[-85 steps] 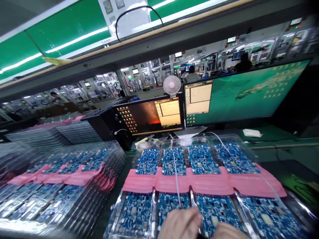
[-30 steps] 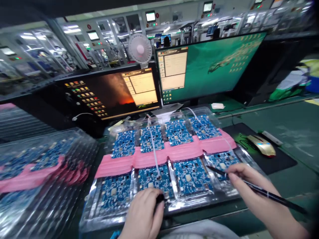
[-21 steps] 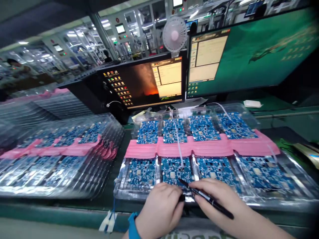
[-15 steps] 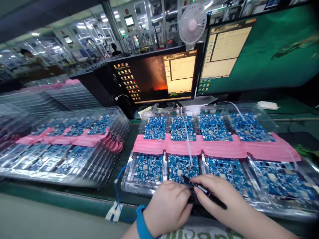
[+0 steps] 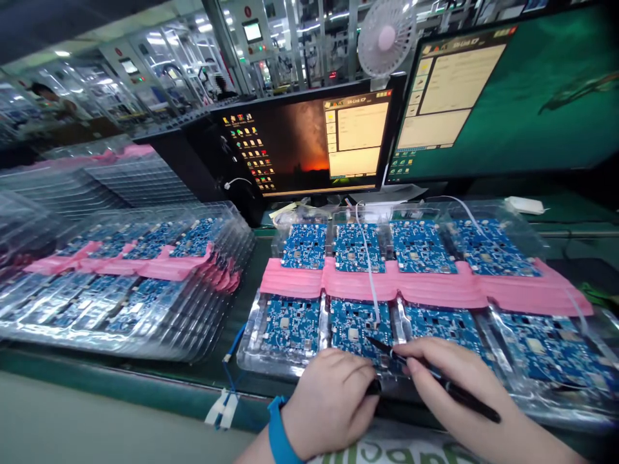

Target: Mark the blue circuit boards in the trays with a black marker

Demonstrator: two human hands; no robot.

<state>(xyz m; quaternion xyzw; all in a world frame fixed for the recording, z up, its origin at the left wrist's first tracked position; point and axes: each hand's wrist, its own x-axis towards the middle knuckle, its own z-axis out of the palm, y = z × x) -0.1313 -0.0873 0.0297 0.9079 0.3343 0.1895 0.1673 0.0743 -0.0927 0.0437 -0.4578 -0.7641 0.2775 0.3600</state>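
Between the thumb and fingers of my right hand is a black pen, its dark tip over a blue circuit board in the front row of a clear tray. My left hand, with a blue wristband, is curled at the tray's front edge around a small black object, mostly hidden by the fingers. A thin white cable runs down onto the same board. Pink foam strips lie between the two rows of boards.
Stacked clear trays of boards stand at the left. Behind the front tray are two monitors and a small fan. A white box lies at the back right. A blue wire runs beside the tray. People are in the far background.
My right hand has moved right, drawing the black pen away from my left hand. The left hand stays at the tray's front edge. The camera view has shifted slightly.
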